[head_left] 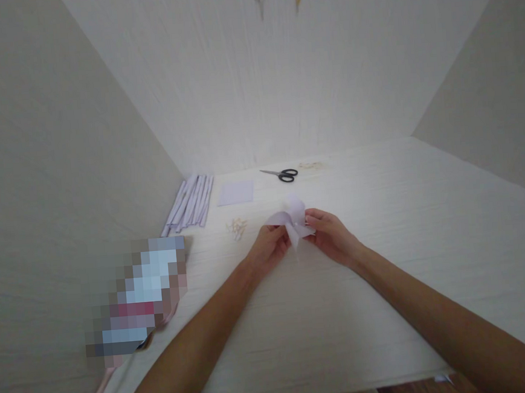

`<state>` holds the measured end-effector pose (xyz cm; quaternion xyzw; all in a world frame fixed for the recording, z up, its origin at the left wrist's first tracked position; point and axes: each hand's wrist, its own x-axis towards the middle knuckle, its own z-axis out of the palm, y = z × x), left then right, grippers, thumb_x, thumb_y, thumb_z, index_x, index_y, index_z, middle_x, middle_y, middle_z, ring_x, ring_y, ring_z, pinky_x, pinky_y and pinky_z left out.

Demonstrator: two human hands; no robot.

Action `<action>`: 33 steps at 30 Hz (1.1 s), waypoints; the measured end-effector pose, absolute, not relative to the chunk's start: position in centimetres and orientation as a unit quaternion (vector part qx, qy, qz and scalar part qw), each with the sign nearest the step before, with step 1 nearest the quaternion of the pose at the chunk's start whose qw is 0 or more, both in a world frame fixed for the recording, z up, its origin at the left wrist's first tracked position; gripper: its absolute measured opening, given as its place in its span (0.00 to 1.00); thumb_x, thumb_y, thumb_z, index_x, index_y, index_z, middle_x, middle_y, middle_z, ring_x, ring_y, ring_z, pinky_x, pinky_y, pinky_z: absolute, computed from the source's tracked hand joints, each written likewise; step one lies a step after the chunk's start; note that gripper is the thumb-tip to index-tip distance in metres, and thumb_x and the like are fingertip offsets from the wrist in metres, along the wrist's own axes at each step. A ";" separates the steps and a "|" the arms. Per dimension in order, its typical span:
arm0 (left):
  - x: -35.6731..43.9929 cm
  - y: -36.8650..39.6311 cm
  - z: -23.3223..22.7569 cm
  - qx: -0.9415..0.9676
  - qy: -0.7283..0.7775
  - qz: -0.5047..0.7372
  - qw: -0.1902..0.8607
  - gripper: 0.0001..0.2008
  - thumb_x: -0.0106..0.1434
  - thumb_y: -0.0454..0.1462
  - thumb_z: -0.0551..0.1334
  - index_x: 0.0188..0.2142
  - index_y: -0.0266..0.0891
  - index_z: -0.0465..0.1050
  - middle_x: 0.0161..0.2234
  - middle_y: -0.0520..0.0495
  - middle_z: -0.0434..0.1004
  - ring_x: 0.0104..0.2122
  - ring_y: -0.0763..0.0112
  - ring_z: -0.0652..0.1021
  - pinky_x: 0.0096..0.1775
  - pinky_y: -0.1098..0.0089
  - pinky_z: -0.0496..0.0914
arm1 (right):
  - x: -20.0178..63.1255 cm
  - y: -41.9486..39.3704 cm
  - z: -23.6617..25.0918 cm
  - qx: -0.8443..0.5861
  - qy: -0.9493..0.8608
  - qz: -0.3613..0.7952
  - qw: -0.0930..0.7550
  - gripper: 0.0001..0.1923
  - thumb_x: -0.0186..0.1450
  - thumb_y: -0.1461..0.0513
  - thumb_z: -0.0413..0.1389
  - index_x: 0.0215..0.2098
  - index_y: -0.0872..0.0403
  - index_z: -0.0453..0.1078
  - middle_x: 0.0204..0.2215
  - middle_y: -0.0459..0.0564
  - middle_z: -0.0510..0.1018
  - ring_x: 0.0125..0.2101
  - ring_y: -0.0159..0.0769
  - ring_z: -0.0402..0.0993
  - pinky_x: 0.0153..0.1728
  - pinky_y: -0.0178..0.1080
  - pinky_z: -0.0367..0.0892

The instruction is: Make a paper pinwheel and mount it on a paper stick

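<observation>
Fingers (317, 214) of our left hand (270, 245) and right hand (333, 234) pinch the paper pinwheel (287, 219), blades (296, 206) pointing away, sideways, towards us, roughly long as wide.

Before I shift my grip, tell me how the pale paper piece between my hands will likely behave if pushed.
The pale paper piece looks thin and sheet-like, so it is probably very light for its size. Its curved flaps would likely bend rather than resist a push. With flaps spreading several ways, it may crease if squeezed.
</observation>
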<state>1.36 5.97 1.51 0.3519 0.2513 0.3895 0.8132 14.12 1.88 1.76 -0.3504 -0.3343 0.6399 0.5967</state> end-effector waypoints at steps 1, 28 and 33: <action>1.4 6.0 1.4 0.353 0.248 0.393 0.812 0.06 0.44 0.30 0.64 0.25 0.32 0.70 0.23 0.50 0.72 0.25 0.78 0.71 0.32 0.75 0.65 | 14.1 1.8 1.8 -0.346 -0.336 0.645 0.593 0.07 0.50 0.63 0.59 0.27 0.55 0.69 0.25 0.44 0.72 0.26 0.25 0.67 0.29 0.30 0.64; 1.4 5.9 0.9 0.454 0.266 0.421 0.739 0.08 0.40 0.35 0.66 0.23 0.34 0.72 0.20 0.50 0.73 0.24 0.75 0.71 0.32 0.71 0.63 | 14.3 1.8 2.1 -0.376 -0.388 0.555 0.633 0.29 0.41 0.67 0.62 0.40 0.46 0.59 0.31 0.42 0.72 0.28 0.29 0.69 0.29 0.34 0.64; 1.2 5.9 0.6 0.504 0.273 0.401 0.715 0.08 0.44 0.36 0.64 0.23 0.33 0.72 0.21 0.49 0.73 0.25 0.74 0.71 0.35 0.70 0.63 | 14.4 1.9 1.8 -0.392 -0.442 0.506 0.628 0.32 0.42 0.65 0.62 0.43 0.45 0.55 0.31 0.42 0.69 0.25 0.28 0.67 0.26 0.34 0.63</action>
